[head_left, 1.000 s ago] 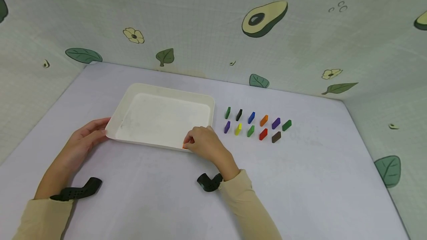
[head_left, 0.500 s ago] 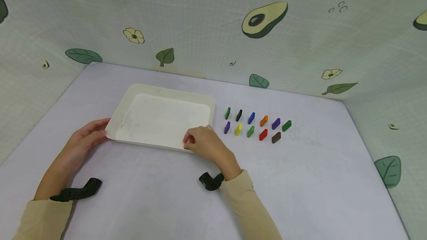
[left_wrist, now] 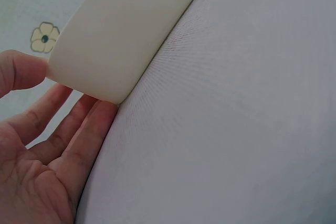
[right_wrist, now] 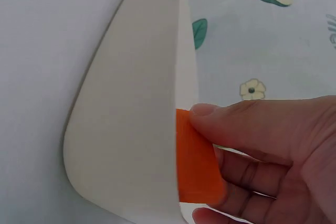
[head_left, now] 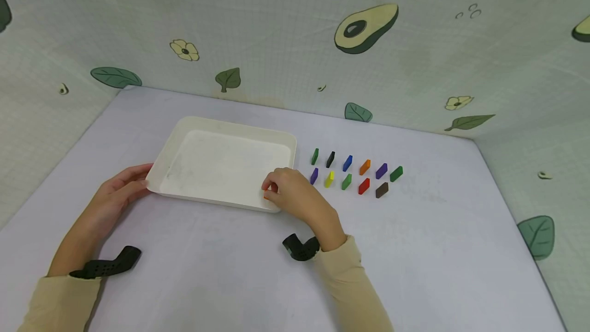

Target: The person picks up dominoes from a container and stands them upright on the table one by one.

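Observation:
A white tray [head_left: 221, 201] lies on the left half of the table. My left hand [head_left: 117, 188] holds its near left corner, with the thumb at the rim and the fingertips against the outer wall, as the left wrist view shows. At the near right corner my right hand [head_left: 297, 193] pinches a flat orange domino [right_wrist: 198, 161] between thumb and fingers. The domino is inside the rim, its lower left part hidden behind the tray wall in the right wrist view. In the head view the fingers cover nearly all of it.
Two rows of small upright dominoes stand right of the tray, among them a yellow domino [head_left: 329, 179], a red domino [head_left: 364, 186] and a brown domino [head_left: 382, 190]. Fabric printed with avocados [head_left: 366, 28] hangs behind the white table [head_left: 221, 270].
My right hand has shifted slightly right and away from me along the tray's near right corner, still pinching the orange domino. The left hand and the tray have stayed in place.

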### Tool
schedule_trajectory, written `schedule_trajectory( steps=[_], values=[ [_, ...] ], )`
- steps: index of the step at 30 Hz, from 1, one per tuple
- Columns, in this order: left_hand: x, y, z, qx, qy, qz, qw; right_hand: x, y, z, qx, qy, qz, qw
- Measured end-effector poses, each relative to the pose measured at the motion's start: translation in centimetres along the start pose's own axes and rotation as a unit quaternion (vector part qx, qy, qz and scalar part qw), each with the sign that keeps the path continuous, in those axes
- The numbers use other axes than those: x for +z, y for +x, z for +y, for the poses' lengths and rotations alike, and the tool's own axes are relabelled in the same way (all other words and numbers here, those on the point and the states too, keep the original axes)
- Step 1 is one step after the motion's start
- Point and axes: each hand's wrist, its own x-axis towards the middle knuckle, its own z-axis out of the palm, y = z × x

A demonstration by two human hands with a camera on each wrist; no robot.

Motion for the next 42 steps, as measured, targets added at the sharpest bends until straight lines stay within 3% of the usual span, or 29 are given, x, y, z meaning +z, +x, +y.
schedule_trajectory(
  steps=[9,16,22,27,42],
  values=[
    [-0.1,0.0,0.0,0.008,-0.012,-0.001,0.9999,-1.4,-0.7,0.0,0.020,0.028,-0.003,0.9994],
    [-0.1,0.0,-0.2,0.029,-0.055,-0.019,0.9979,-2.0,-1.1,-0.2,0.024,0.023,-0.006,0.9994],
    [-0.1,0.0,-0.2,0.020,-0.032,-0.007,0.9992,-2.6,-1.6,-0.1,0.037,0.009,-0.010,0.9992],
    [-0.2,0.0,-0.3,0.021,-0.039,-0.013,0.9989,-3.0,-1.9,-0.1,0.051,0.007,-0.018,0.9985],
    [0.0,-0.1,-0.1,0.000,0.000,0.000,1.0000,-3.7,-2.4,0.7,0.073,0.044,-0.031,0.9959]
  ],
)
